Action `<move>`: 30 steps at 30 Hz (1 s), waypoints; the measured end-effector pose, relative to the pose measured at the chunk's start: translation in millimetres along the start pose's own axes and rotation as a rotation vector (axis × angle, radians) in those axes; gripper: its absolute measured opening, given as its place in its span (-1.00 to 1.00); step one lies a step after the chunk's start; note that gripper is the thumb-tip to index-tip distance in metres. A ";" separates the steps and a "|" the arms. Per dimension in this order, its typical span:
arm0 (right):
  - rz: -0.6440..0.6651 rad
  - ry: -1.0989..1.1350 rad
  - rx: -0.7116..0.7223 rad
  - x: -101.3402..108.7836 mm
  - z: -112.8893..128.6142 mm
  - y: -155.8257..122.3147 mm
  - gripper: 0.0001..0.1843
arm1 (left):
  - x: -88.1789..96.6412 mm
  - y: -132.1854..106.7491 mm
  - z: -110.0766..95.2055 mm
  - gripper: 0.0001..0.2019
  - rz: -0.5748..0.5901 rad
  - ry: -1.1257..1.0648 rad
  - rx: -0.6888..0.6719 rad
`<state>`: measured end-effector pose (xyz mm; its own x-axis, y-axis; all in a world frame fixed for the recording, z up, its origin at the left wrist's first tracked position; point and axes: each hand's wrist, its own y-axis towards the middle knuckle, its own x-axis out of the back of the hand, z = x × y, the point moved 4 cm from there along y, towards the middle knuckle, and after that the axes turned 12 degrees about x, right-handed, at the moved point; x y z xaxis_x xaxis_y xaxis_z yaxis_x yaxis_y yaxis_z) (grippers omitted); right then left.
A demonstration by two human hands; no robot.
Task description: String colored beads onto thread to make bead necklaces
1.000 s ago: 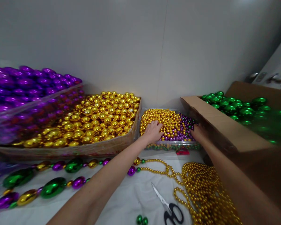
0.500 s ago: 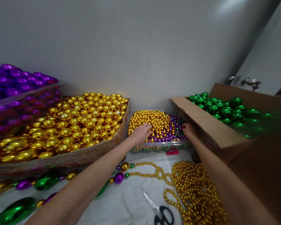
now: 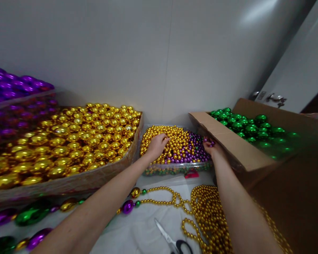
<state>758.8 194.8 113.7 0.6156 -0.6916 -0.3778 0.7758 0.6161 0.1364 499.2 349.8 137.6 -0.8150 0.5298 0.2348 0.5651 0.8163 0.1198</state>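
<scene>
A clear plastic bin [image 3: 175, 170] against the wall holds small gold beads [image 3: 172, 139] on the left and small purple beads [image 3: 194, 150] on the right. My left hand [image 3: 156, 145] lies on the gold beads with its fingers curled into them. My right hand [image 3: 210, 146] is raised at the bin's right side, palm up, fingers closed on a few purple beads [image 3: 210, 143].
A cardboard tray of large gold balls [image 3: 76, 141] stands left of the bin, purple balls [image 3: 13, 95] further left. A cardboard box of green balls [image 3: 249, 127] is at the right. Gold bead strands [image 3: 209, 215], scissors [image 3: 172, 241] and a mixed garland [image 3: 29, 215] lie in front.
My right hand has lifted out of the purple beads and turned palm up with a few in it. My left hand has shifted slightly on the gold beads. The camera swung right.
</scene>
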 end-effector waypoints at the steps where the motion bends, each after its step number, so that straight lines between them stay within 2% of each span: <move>1: -0.008 0.029 -0.018 -0.5 1.0 -0.9 -0.67 | 0.6 4.9 -2.3 -0.83 -0.028 -0.122 0.065; 4: -0.028 0.083 -0.076 -7.2 -0.8 -6.4 -0.67 | 4.4 13.0 -8.7 -0.80 -0.074 -0.494 0.279; 6: -0.031 0.125 -0.103 -15.9 -4.3 -11.3 -0.68 | 7.2 10.9 -13.5 -0.76 -0.055 -0.725 0.401; 10: -0.039 0.197 -0.142 -33.7 -11.1 -19.7 -0.69 | 7.3 -8.2 -21.6 -0.70 0.012 -1.119 0.561; 14: -0.059 0.238 -0.179 -44.1 -15.7 -25.8 -0.72 | -1.7 -34.0 -22.1 -0.69 0.052 -1.376 0.644; 19: -0.004 0.226 -0.232 -46.9 -20.1 -37.6 -0.79 | -6.1 -67.7 -16.4 -0.76 0.137 -1.511 0.671; 23: 0.077 0.159 -0.265 -41.1 -20.9 -48.4 -0.82 | -2.5 -91.2 -13.4 -0.72 0.224 -1.542 0.648; 30: 0.120 -0.102 -0.239 -18.9 -13.1 -49.8 -0.78 | 1.8 -108.7 -15.8 -0.67 0.275 -1.541 0.643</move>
<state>706.7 182.1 102.1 0.7210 -0.6353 -0.2767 0.6494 0.7588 -0.0499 438.3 258.3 140.2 -0.2860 0.0609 -0.9563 0.8776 0.4174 -0.2358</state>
